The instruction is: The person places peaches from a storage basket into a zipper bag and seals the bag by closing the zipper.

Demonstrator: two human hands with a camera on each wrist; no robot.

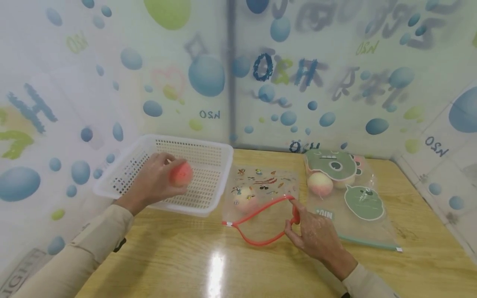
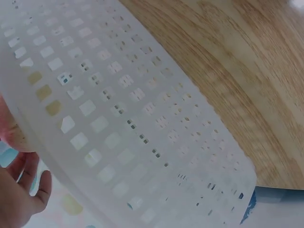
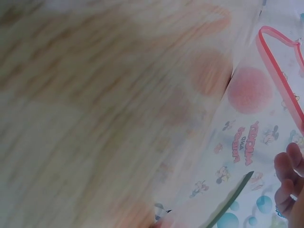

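Observation:
My left hand (image 1: 154,180) grips a pink-red peach (image 1: 181,174) above the white perforated basket (image 1: 203,211). In the left wrist view, the basket wall (image 2: 109,118) covers most of the picture, with part of the peach (image 2: 12,130) and the fingers at the left edge. My right hand (image 1: 316,231) pinches the red zip edge of a clear printed bag (image 1: 273,180) at its right end, and the mouth gapes. Inside that bag lies one peach (image 1: 246,200). The right wrist view shows the red zip strip (image 3: 275,71) and a peach (image 3: 250,90) through the plastic.
Right of the printed bag lies a larger clear bag (image 1: 329,231) with green cartoon shapes and a green zip strip (image 1: 369,243). It holds peaches (image 1: 320,184). All rest on a wooden table (image 1: 167,256), with patterned walls (image 1: 179,82) behind and at both sides.

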